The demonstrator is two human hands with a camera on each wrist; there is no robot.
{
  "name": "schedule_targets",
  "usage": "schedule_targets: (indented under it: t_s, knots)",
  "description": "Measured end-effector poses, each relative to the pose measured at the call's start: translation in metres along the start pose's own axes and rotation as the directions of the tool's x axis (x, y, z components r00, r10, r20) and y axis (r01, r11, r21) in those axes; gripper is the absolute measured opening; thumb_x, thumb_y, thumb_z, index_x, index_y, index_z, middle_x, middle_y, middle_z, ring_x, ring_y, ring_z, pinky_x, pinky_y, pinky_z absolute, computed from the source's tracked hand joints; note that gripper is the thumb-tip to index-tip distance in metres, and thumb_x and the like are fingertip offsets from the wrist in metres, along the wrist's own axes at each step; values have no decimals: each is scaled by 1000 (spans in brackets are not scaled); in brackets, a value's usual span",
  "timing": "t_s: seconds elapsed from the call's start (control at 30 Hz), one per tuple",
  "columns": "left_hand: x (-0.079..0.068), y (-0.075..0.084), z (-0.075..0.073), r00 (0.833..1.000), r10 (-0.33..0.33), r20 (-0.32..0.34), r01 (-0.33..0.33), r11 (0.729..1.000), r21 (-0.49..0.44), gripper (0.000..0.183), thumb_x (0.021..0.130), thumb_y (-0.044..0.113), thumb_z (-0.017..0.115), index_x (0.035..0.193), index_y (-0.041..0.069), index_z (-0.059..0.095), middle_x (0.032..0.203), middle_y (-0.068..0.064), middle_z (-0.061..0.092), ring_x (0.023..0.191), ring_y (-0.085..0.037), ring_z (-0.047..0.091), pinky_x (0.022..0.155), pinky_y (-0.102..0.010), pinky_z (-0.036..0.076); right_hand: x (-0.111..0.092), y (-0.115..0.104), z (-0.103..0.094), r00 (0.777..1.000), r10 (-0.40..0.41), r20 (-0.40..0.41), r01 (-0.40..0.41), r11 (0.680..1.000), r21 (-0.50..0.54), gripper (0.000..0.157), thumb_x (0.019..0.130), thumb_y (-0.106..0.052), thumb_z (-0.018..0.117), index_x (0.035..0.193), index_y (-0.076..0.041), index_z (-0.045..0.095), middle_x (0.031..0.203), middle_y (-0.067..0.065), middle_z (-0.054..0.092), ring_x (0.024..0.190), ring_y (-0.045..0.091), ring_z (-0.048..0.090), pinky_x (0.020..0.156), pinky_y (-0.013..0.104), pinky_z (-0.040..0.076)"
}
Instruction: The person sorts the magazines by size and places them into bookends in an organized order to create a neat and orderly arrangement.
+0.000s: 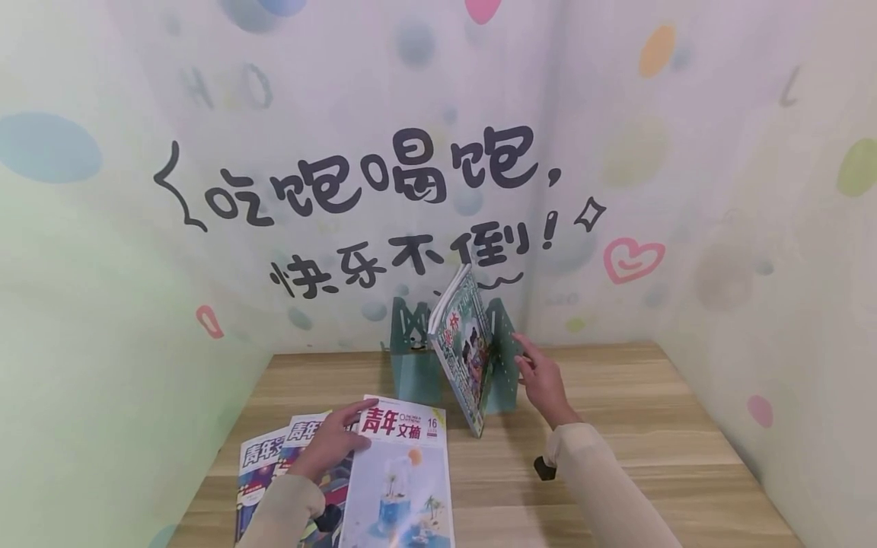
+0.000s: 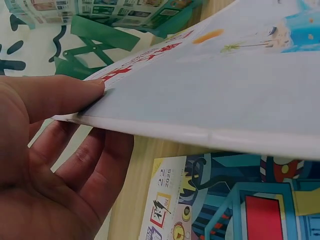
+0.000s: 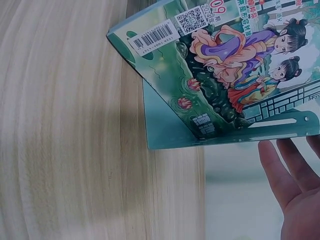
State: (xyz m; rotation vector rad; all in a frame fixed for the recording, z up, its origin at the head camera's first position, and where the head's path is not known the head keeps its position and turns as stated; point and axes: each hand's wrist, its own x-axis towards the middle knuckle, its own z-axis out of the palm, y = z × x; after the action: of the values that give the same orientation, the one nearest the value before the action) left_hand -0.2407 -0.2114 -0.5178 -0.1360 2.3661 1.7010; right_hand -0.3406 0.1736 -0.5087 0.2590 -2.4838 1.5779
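My left hand (image 1: 332, 443) pinches the upper left edge of a white magazine (image 1: 393, 476) with red title characters. In the left wrist view the thumb lies on the cover and the fingers are under the spine, which is lifted above a colourful magazine (image 2: 240, 200). On the table a green expanding bookend (image 1: 505, 354) holds a green illustrated magazine (image 1: 469, 346), which stands upright at an angle. With loosely extended fingers, my right hand (image 1: 546, 387) touches the outer side of the bookend's right end plate; the right wrist view shows the fingertips at that plate's edge.
Two colourful magazines, one of them the leftmost magazine (image 1: 256, 460), lie overlapping at the table's left front. Behind the wooden table (image 1: 617, 426) stands a white wall (image 1: 329, 91) with dark lettering; side walls close in left and right.
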Motion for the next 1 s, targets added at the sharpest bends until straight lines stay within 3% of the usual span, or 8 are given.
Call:
schedule_targets:
  t_s: [0.13,0.37,0.67,1.0]
  knots:
    - [-2,5,1,1000,-6,13,6,1000,-5,66,85,10,73,143,31,49,140,-21,48,85,-26,69,69,-44,59,0,0,0,1000,-7,-2,7,1000,0,46,103,-12,48,145,-29,44,141,17,50,113,38,59,74,39,59]
    - [-2,13,1,998,39,40,-39,999,9,65,86,11,71,143,32,48,135,-18,53,87,-26,69,71,-45,59,0,-1,-2,1000,-24,-1,24,1000,1,46,103,-13,48,146,-30,44,142,17,49,114,38,59,74,39,59]
    - [-3,36,6,997,50,51,-50,999,-9,65,86,5,68,143,32,49,138,-19,49,90,-27,68,73,-45,59,1,0,-4,1000,-16,-2,16,1000,-13,47,103,-14,48,146,-30,43,141,18,49,113,38,60,74,37,59]
    - [2,42,2,985,163,62,-162,987,-21,67,88,2,64,146,30,46,145,-17,45,103,-32,65,81,-46,57,-1,2,1,1000,-15,-3,15,1000,8,48,102,-11,49,147,-29,43,143,19,47,112,40,60,73,36,59]
